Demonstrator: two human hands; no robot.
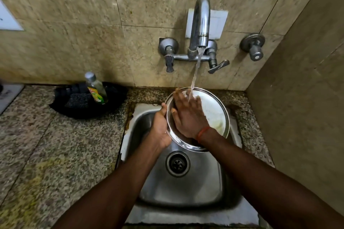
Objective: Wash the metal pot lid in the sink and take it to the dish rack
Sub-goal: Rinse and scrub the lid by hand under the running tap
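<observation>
The round metal pot lid (214, 111) is tilted over the back of the steel sink (178, 189), under a running stream of water from the tap (200, 22). My left hand (160, 128) grips the lid's left rim. My right hand (188, 115) lies flat on the lid's face with fingers spread, the water falling on its fingertips. An orange thread circles my right wrist. The lid's right half looks wet and pale. No dish rack is in view.
A black dish (61, 106) on the granite counter at the left holds a scrub pad (78, 99) and a dish soap bottle (95, 88). Tiled walls close in behind and at the right. The sink drain (177, 163) lies below the lid. Tap valves (218, 66) stick out of the wall.
</observation>
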